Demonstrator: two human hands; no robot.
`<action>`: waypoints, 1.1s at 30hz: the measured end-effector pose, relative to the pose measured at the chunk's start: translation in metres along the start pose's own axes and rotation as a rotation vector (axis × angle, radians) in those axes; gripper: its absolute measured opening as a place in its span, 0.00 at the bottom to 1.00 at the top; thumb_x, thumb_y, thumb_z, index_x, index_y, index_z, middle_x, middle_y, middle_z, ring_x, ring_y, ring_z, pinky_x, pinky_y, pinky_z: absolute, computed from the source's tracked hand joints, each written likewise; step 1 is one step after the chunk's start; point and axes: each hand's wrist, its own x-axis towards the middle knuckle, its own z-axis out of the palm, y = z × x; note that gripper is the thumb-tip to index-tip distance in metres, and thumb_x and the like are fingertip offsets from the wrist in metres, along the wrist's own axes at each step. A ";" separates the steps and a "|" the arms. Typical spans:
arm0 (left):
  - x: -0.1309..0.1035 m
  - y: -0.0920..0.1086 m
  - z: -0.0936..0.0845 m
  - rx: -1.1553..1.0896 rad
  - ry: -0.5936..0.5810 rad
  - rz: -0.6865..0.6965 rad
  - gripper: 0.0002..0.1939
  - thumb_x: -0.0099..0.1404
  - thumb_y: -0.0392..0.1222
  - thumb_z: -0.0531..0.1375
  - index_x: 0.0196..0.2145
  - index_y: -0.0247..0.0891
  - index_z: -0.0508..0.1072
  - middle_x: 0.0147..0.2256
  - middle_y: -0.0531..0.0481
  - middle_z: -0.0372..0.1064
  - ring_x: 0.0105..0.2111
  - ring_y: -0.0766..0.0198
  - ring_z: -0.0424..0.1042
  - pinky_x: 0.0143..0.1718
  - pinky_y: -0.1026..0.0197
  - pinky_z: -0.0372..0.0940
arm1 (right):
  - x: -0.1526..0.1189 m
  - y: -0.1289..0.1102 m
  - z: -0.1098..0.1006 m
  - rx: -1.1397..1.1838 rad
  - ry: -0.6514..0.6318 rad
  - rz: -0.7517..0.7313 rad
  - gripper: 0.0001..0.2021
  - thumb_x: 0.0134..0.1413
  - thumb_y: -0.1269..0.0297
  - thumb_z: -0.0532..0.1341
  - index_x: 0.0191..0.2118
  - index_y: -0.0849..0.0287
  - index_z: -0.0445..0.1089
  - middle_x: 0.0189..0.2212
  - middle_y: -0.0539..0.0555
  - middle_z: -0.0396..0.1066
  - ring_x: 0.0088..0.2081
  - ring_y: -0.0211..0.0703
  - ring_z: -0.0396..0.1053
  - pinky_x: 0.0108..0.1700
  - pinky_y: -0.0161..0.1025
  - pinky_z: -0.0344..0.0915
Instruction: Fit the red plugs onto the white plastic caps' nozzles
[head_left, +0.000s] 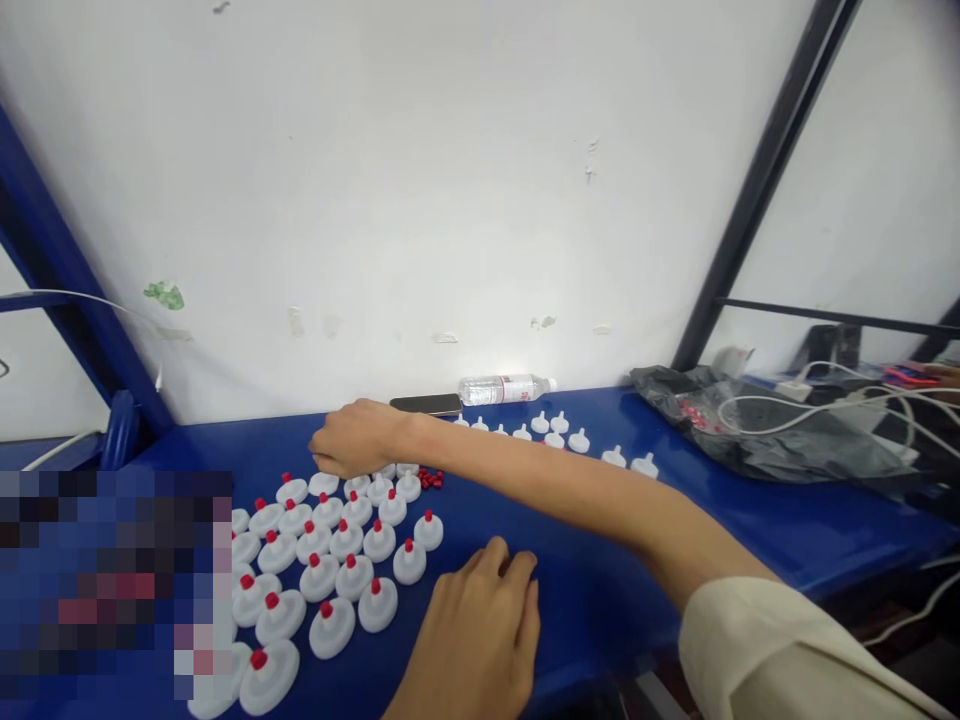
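My right hand (356,438) reaches across to the far left, over the back of a group of white disc-shaped pieces. Its fingers are curled down and closed; whatever they grip is hidden. Many of these white discs (331,628) carry a red cap (326,608) on their stem. Close by lies a small pile of loose red caps (431,479). Nearer to me, my left hand (480,625) is low over the blue table (585,600), right of the discs. Its fingers are bent and drawn together, and their undersides are out of sight.
White discs without red caps (577,440) stand behind my right forearm. A dark phone (426,404) and a clear bottle (504,389) lie along the wall. At right are a black plastic bag (757,435) and white cables (825,410). Blurred blocks hide the lower left.
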 end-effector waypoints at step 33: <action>0.000 -0.007 0.012 0.151 0.239 -0.132 0.13 0.74 0.44 0.53 0.49 0.42 0.75 0.46 0.46 0.74 0.34 0.57 0.81 0.26 0.59 0.71 | -0.295 0.003 0.038 0.058 -0.002 1.102 0.24 0.77 0.61 0.44 0.36 0.60 0.73 0.35 0.60 0.79 0.35 0.48 0.76 0.37 0.40 0.56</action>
